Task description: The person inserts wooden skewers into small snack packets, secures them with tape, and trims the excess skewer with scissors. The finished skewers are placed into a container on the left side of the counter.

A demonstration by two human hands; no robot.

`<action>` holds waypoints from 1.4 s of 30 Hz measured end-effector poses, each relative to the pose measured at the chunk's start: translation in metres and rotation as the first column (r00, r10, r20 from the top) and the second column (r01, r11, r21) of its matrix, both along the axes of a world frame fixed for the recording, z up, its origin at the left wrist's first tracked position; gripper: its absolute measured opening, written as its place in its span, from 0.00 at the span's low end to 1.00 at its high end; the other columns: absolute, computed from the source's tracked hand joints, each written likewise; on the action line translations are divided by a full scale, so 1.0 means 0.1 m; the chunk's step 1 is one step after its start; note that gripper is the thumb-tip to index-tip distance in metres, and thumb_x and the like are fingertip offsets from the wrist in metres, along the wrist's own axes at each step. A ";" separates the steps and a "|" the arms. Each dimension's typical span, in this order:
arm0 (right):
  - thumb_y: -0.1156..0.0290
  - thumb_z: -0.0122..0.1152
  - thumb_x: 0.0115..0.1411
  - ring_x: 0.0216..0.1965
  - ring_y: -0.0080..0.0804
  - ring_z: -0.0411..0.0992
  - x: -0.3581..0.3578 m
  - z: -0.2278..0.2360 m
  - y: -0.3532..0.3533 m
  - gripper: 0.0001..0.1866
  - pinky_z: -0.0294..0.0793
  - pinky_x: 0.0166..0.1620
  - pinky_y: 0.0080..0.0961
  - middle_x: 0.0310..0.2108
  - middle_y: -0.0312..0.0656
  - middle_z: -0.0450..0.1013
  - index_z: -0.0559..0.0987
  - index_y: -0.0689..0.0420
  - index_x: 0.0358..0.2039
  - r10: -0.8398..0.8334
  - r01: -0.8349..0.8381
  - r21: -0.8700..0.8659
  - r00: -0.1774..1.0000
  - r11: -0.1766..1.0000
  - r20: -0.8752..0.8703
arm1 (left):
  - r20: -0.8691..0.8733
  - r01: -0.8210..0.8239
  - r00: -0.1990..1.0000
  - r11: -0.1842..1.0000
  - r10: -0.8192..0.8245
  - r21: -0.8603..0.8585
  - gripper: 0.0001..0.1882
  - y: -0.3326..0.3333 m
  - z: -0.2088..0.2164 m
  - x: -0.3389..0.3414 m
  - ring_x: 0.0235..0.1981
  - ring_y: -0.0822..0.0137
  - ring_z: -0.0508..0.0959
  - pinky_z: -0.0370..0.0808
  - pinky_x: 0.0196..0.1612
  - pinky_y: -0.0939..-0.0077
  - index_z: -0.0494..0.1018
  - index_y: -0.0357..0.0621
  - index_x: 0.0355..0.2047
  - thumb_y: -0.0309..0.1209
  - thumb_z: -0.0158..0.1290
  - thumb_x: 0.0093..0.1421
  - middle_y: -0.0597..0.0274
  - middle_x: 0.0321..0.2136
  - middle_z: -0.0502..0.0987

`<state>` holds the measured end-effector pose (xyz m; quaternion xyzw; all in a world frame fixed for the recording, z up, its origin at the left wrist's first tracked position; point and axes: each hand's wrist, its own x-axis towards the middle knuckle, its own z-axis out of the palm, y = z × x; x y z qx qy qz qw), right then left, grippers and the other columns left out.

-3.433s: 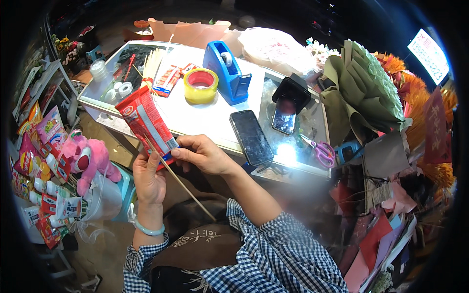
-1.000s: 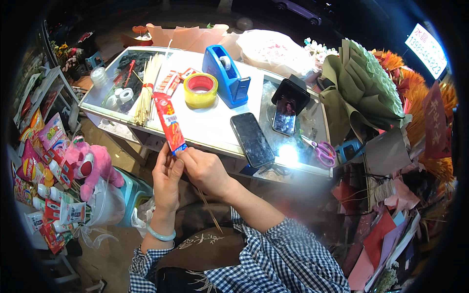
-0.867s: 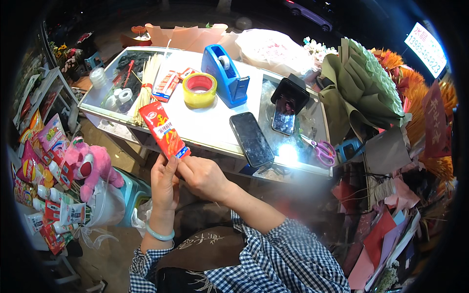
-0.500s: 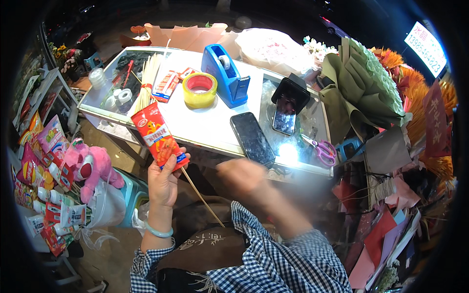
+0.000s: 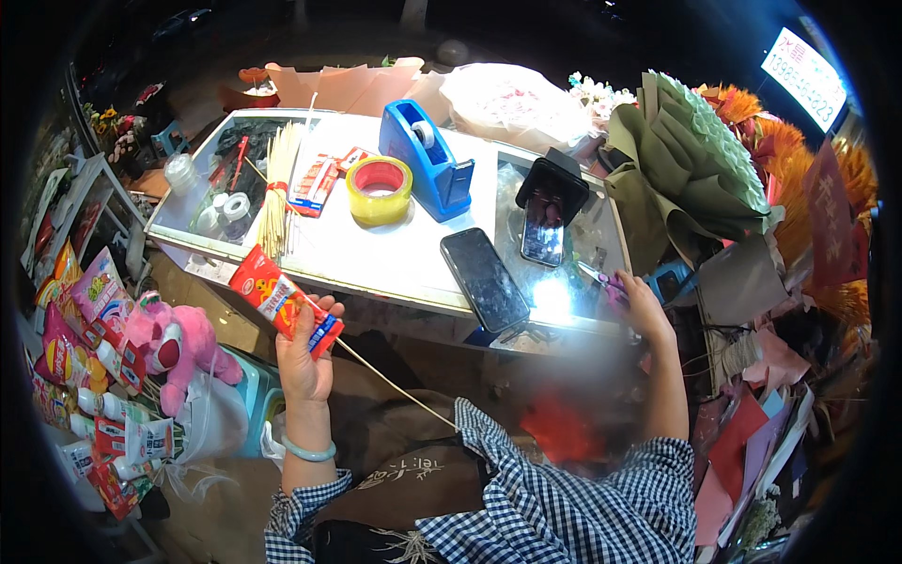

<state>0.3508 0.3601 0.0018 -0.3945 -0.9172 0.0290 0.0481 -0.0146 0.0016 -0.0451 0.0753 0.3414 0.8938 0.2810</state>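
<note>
Head view, the only one. Your left hand (image 5: 303, 362) is raised in front of the table edge (image 5: 376, 293), fingers clamped on a red snack packet (image 5: 282, 301) and the thin skewer (image 5: 395, 385) fixed to it. The packet tilts up and to the left; the skewer runs down and to the right toward your checked sleeve (image 5: 526, 489). Your thumb sits over the blue lower end of the packet, where packet and skewer meet.

Your right hand (image 5: 641, 305) is stretched out to the right end of the table, at the purple-handled scissors (image 5: 601, 279). The fingers are curled over them, but the hand is blurred, and you cannot tell from here whether they have closed on the handles or only touch them.

On the table, well apart from either hand: a bundle of skewers (image 5: 275, 202), a second red packet (image 5: 315, 183), a yellow tape roll (image 5: 379, 188), a blue tape dispenser (image 5: 427, 169) and two phones, one flat (image 5: 484, 279) and one in a stand (image 5: 545, 226). Wrapping paper and orange flowers (image 5: 752, 160) crowd the right side.

Judgement on the work in hand: keep the left grip low, pinching packet and skewer together so the joint does not twist while the other hand is away. Hold the skewer's free end clear of your sleeve. Take the scissors by the handles, blades pointing away, and lift them clear of the standing phone just beside them.
</note>
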 end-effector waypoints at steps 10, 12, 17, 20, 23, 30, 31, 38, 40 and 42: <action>0.79 0.58 0.47 0.36 0.30 0.70 -0.27 0.50 -0.78 0.28 0.70 0.41 0.24 0.36 0.41 0.69 0.70 0.57 0.52 -0.070 -0.035 -0.170 0.816 0.985 -0.573 | -0.034 -0.133 0.990 0.990 0.135 0.050 0.21 -0.10 -0.09 -0.22 0.51 0.58 0.72 0.71 0.53 0.69 0.61 0.30 0.52 0.19 0.52 0.57 0.48 0.47 0.71; 0.80 0.58 0.47 0.34 0.23 0.67 -0.36 0.59 -1.17 0.26 0.68 0.39 0.19 0.32 0.37 0.69 0.71 0.60 0.50 -0.070 -0.080 -0.261 0.852 0.962 -0.519 | -0.032 -0.202 0.978 0.978 0.204 0.050 0.21 -0.08 -0.11 -0.25 0.50 0.57 0.73 0.71 0.53 0.69 0.62 0.30 0.51 0.19 0.52 0.57 0.47 0.47 0.71; 0.65 0.73 0.44 0.35 0.29 0.72 -0.93 0.07 -2.09 0.28 0.71 0.39 0.26 0.34 0.41 0.72 0.73 0.58 0.45 0.336 -0.548 -0.647 0.836 0.530 -0.434 | -0.017 -0.330 0.943 0.943 0.331 0.046 0.20 -0.06 -0.07 -0.25 0.51 0.57 0.72 0.70 0.54 0.69 0.62 0.31 0.51 0.19 0.51 0.58 0.47 0.48 0.71; 0.60 0.70 0.49 0.40 0.28 0.69 -1.19 -0.36 -2.44 0.31 0.68 0.44 0.24 0.36 0.41 0.70 0.68 0.59 0.49 0.313 -0.462 -0.830 0.875 0.313 -0.369 | -0.011 -0.333 0.943 0.942 0.334 0.029 0.21 -0.08 -0.03 -0.21 0.51 0.57 0.72 0.70 0.54 0.69 0.62 0.31 0.51 0.20 0.52 0.58 0.47 0.48 0.71; 0.60 0.61 0.57 0.43 0.25 0.67 -1.52 -0.74 -2.56 0.27 0.66 0.49 0.22 0.42 0.40 0.68 0.65 0.59 0.51 -0.044 -0.522 -0.843 0.852 -0.127 -0.521 | -0.027 -0.302 0.953 0.953 0.302 0.008 0.21 -0.11 0.01 -0.16 0.50 0.57 0.73 0.71 0.53 0.68 0.61 0.31 0.51 0.21 0.52 0.58 0.48 0.47 0.71; 0.58 0.54 0.61 0.26 0.19 0.68 -1.77 -0.75 -2.57 0.19 0.69 0.28 0.17 0.29 0.35 0.70 0.68 0.58 0.47 -0.359 -0.402 -0.890 0.880 -0.216 -0.310 | -0.044 -0.116 0.992 0.993 0.116 -0.001 0.21 -0.12 0.00 -0.09 0.46 0.58 0.76 0.76 0.46 0.71 0.61 0.34 0.51 0.22 0.53 0.58 0.48 0.46 0.72; 0.57 0.54 0.61 0.22 0.19 0.67 -1.78 -0.72 -2.60 0.19 0.67 0.23 0.17 0.25 0.34 0.69 0.69 0.58 0.45 -0.395 -0.398 -0.895 0.869 -0.201 -0.298 | -0.043 -0.086 0.996 0.996 0.084 -0.039 0.21 -0.09 -0.02 -0.07 0.45 0.59 0.77 0.76 0.44 0.73 0.62 0.35 0.51 0.23 0.53 0.58 0.49 0.46 0.72; 0.58 0.54 0.62 0.23 0.19 0.67 -1.79 -0.68 -2.64 0.18 0.68 0.24 0.16 0.26 0.33 0.69 0.69 0.57 0.46 -0.459 -0.411 -0.866 0.852 -0.285 -0.253 | -0.171 0.061 0.979 0.954 -0.115 -0.293 0.13 0.12 -0.25 0.34 0.36 0.66 0.79 0.77 0.39 0.79 0.71 0.32 0.42 0.30 0.52 0.61 0.52 0.34 0.78; 0.59 0.54 0.62 0.25 0.18 0.68 -1.81 -0.72 -2.63 0.18 0.68 0.25 0.16 0.27 0.34 0.69 0.68 0.57 0.47 -0.465 -0.446 -0.846 0.839 -0.291 -0.283 | -0.191 0.019 0.979 0.958 -0.077 -0.286 0.13 0.12 -0.26 0.34 0.35 0.66 0.80 0.77 0.38 0.80 0.72 0.31 0.40 0.31 0.51 0.62 0.52 0.33 0.78; 0.57 0.51 0.63 0.31 0.20 0.70 -1.84 -0.76 -2.63 0.22 0.71 0.32 0.19 0.35 0.37 0.70 0.65 0.58 0.51 -0.397 -0.448 -0.865 0.854 -0.227 -0.338 | -0.213 -0.038 0.977 0.962 -0.021 -0.270 0.12 0.14 -0.24 0.33 0.34 0.65 0.80 0.78 0.37 0.80 0.72 0.31 0.40 0.30 0.50 0.63 0.53 0.33 0.78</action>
